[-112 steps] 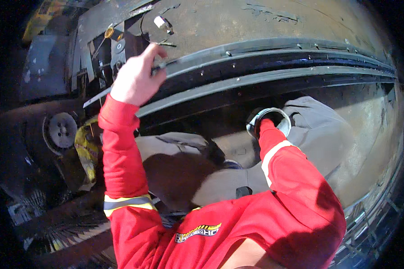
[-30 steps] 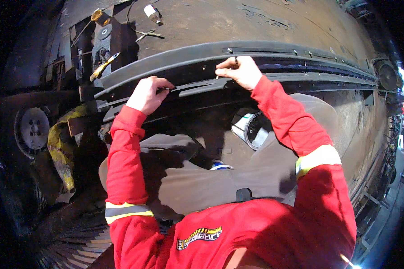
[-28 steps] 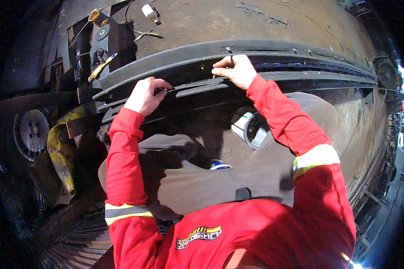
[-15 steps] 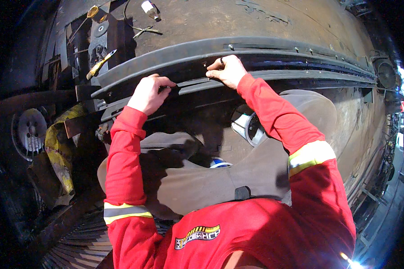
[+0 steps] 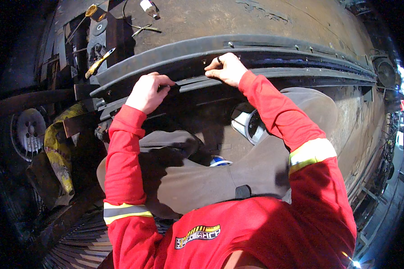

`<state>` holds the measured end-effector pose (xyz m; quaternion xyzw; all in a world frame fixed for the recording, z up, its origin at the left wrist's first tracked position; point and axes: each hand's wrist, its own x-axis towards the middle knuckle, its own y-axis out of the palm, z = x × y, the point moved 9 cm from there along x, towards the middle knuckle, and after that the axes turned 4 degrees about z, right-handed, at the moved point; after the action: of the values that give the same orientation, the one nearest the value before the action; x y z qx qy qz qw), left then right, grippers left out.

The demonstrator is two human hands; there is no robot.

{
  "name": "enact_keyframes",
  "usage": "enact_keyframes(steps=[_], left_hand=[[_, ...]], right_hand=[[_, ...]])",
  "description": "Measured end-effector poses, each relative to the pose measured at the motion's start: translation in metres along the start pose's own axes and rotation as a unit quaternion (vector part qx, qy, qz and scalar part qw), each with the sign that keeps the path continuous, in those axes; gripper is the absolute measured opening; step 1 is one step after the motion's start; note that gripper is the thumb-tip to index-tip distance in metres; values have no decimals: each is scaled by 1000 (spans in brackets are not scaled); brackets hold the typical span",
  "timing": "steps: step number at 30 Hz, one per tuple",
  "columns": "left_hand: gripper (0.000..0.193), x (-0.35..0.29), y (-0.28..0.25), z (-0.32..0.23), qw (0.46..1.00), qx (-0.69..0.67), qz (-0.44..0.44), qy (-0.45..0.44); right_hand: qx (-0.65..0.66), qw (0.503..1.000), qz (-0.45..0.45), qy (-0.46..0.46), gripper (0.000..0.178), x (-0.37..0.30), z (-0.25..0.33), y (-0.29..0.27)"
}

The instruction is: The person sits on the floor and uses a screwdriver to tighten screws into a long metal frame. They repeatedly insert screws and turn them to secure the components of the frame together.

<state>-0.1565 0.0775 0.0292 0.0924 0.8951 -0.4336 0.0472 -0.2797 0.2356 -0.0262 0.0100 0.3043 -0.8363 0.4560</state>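
A long dark steel beam (image 5: 152, 56) with raised edges runs across in front of me. My left hand (image 5: 147, 92) is closed in a pinch at its near edge, with a small dark bit showing at the fingertips. Farther right, my right hand (image 5: 228, 70) pinches at the same edge, thumb and fingers together. Between the hands lies a narrow strip-like edge; whether they grip it or something small, I cannot make out. Several small bolts stick up along the beam's right part, beside a thin dark strip (image 5: 265, 44) on its far flange.
A yellow-handled tool (image 5: 99, 63), a flat round disc (image 5: 99, 28) and an amber cup (image 5: 94, 12) lie at the far left. Beyond the beam is a small bottle (image 5: 149, 7). A stained yellow cloth (image 5: 58, 150) hangs left; a white-and-black round container (image 5: 246, 124) stands below my right forearm.
Both hands stay at the beam's near edge in nearly the same pinch. The right hand has shifted very slightly left and away from me.
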Motion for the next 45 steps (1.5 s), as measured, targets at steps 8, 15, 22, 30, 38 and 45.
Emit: enact_keyframes(steps=[8, 15, 22, 30, 38, 45], left_hand=[[17, 1, 1, 0, 1000, -1, -5, -1], [18, 2, 4, 5, 1000, -9, 11, -19], [20, 3, 7, 6, 1000, 9, 16, 2], [20, 2, 7, 8, 1000, 15, 21, -11], [18, 5, 6, 2, 1000, 18, 16, -3], [19, 2, 5, 4, 1000, 11, 20, -10]], right_hand=[[14, 1000, 20, -4, 22, 4, -10, 7], [25, 998, 35, -48, 21, 0, -1, 9], [23, 997, 44, -65, 20, -4, -7, 14], [42, 994, 23, -102, 16, -10, 0, 13], [25, 977, 15, -209, 11, -19, 16, 11], [21, 982, 31, -185, 5, -27, 22, 11]])
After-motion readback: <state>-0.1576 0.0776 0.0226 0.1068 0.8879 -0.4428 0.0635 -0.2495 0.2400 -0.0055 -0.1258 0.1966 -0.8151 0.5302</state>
